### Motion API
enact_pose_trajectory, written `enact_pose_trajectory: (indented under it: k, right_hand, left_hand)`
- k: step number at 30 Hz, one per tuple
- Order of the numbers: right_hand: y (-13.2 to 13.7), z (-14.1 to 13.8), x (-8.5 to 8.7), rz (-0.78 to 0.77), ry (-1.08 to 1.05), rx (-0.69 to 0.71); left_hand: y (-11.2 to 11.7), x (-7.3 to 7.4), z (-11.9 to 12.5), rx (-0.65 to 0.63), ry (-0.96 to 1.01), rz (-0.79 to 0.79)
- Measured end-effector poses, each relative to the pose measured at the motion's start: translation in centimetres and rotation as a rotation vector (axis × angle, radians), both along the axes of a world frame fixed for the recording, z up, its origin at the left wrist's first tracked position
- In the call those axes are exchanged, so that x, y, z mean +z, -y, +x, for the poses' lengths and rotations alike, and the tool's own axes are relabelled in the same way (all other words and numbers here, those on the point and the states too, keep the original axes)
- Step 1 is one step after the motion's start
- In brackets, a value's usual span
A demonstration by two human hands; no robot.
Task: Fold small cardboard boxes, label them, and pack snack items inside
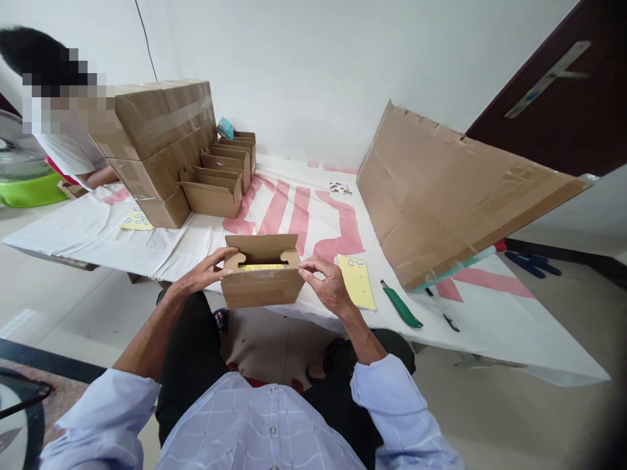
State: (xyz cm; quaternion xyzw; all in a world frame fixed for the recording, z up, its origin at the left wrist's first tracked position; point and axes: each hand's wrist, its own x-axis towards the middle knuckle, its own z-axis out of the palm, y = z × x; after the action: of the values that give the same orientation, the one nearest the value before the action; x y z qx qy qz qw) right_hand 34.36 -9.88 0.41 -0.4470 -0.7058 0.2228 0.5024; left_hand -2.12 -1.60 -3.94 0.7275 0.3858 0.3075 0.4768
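Observation:
I hold a small open cardboard box [262, 286] at the near edge of the low table [490, 307]. My left hand [208, 271] grips its left end with fingers curled over the rim. My right hand [327, 282] pinches the right end flap. Inside the box lies a yellow sheet [261, 267]. Its lid flap stands up at the back.
A row of several open small boxes [220, 179] stands at the back left beside stacked taped cartons [157, 140]. A large cardboard sheet [441, 196] leans at the right. A yellow sticker sheet [358, 282], a green-handled cutter [401, 305] and a pen [443, 312] lie near my right hand. Another person [59, 124] sits far left.

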Motion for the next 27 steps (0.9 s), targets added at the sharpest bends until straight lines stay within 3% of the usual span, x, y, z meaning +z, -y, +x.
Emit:
enact_pose_trajectory:
  k: [8, 16, 23, 27]
  right_hand:
    - [-0.7, 0.3, -0.5, 0.279, 0.251, -0.163]
    - [-0.9, 0.2, -2.4, 0.475, 0.424, -0.315]
    - [-1.2, -0.2, -3.7, 0.382, 0.377, -0.300]
    - [-0.6, -0.4, -3.9, 0.383, 0.351, -0.276]
  left_hand:
    - [0.3, 1.0, 0.8, 0.026, -0.015, 0.031]
    - [1.5, 2.0, 1.2, -0.005, 0.028, 0.065]
    - [2.2, 1.8, 4.0, 0.114, -0.067, 0.243]
    - [2.1, 1.1, 4.6, 0.151, -0.063, 0.248]
